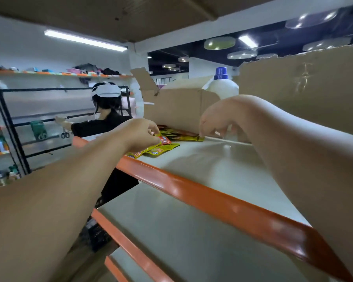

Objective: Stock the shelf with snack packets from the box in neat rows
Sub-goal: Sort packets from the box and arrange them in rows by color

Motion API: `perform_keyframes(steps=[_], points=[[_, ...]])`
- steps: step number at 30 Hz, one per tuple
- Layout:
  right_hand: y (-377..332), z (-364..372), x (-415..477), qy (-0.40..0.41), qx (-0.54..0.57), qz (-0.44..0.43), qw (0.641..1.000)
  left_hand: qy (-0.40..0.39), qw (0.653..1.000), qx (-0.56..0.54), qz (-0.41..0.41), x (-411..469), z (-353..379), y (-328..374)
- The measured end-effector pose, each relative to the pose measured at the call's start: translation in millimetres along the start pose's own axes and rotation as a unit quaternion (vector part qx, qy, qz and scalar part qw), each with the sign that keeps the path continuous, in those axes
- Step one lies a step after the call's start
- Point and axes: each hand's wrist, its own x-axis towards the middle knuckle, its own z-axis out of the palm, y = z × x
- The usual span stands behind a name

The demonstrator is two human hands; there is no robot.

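- The left fingers were closed in a narrow pinch on the top edge of a red packet, probably to slide it square with its neighbours rather than lift it.
- The right fingers curled down and appeared to nip the near corner of a yellow packet. This looked like a way to keep the back row in place while the other hand worked.
- The left hand and the right hand sat near each other at centre frame, wrists arched so that only the fingertips met the foil.
- The snack packets lay flat and overlapping at the far end of the shelf, some just behind its orange lip and others further back against the cardboard box.
- The rows looked loose, and most of the shelf towards the lower right was unstocked.
- A white bottle stood beyond the box, and another person worked at left of centre.
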Motion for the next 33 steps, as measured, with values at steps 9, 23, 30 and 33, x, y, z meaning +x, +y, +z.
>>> perform_keyframes(steps=[9, 23, 30, 33], points=[[-43, 15, 115, -0.043, -0.038, 0.090, 0.994, -0.069, 0.984, 0.035, 0.162, 90, 26, -69], [-53, 50, 149, 0.059, -0.068, 0.109, 0.990, -0.178, 0.925, 0.045, 0.332, 104, 9, -82], [-48, 45, 143, 0.039, -0.073, 0.118, 0.989, -0.166, 0.911, -0.079, 0.369, 126, 2, -79], [-40, 41, 137, 0.009, -0.064, 0.148, 0.987, -0.078, 0.888, -0.206, 0.405, 134, -11, -69]])
